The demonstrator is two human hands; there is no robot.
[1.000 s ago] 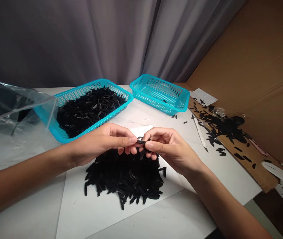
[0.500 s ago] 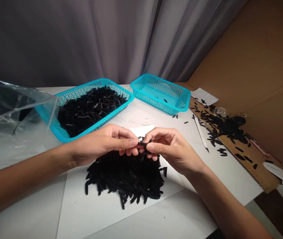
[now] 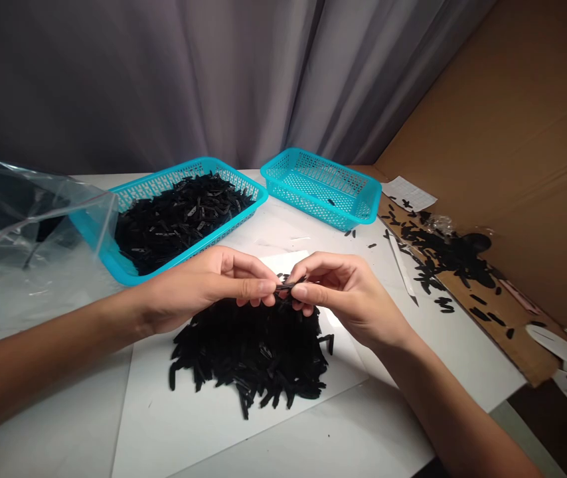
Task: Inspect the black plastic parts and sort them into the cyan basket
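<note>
My left hand (image 3: 214, 282) and my right hand (image 3: 346, 292) meet above a heap of small black strips (image 3: 253, 352) that lies on a white sheet (image 3: 164, 411). Both hands pinch one small black strip (image 3: 286, 286) between thumb and fingertips, one hand at each end. The other fingers of both hands are curled under and touch the top of the heap.
A teal basket (image 3: 109, 262) full of black strips stands at the back left, a nearly bare teal basket (image 3: 321, 186) at the back middle. A clear plastic bag (image 3: 19, 226) lies left. Right, cardboard (image 3: 487, 312) carries scattered black strips, a white blade-like tool (image 3: 402, 265) beside it.
Both hands stay pinched on the same strip over the heap; they have shifted only slightly. Nothing else has moved.
</note>
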